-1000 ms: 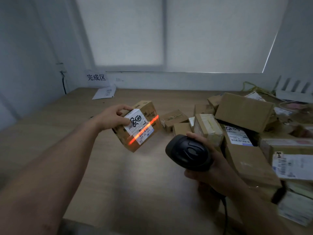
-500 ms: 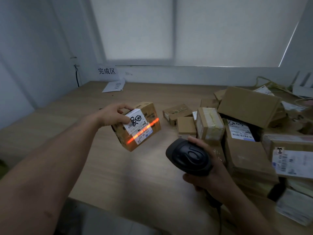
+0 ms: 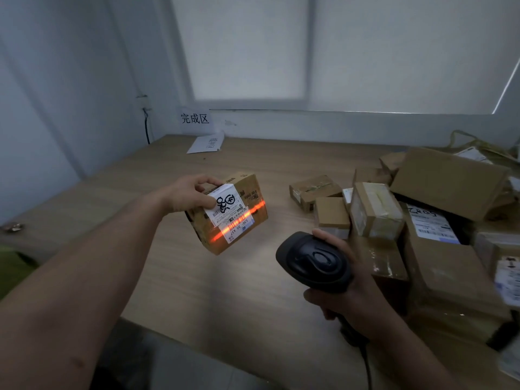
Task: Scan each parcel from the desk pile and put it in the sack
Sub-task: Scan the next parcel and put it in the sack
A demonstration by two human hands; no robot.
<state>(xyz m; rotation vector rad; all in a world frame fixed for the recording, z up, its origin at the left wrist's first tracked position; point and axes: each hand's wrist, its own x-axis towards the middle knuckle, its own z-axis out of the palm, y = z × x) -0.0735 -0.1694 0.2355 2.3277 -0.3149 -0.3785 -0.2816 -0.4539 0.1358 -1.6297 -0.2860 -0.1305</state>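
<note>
Left hand (image 3: 191,194) grips parcel (image 3: 228,213) above desk, facing scanner (image 3: 313,261)

My left hand (image 3: 189,194) grips a small parcel (image 3: 228,213) above the table (image 3: 253,282); at four o'clock my right hand (image 3: 356,288) holds the scanner (image 3: 313,261), its orange line crossing the label (image 3: 228,213).

pile (image 3: 447,180) cut R edge | scanner (image 3: 315,260) grip hid by R hand (image 3: 363,302)

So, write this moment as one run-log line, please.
step: scan; left hand: holds small brown cardboard parcel; right hand: holds black handheld scanner; red beam: across white label barcode
</note>
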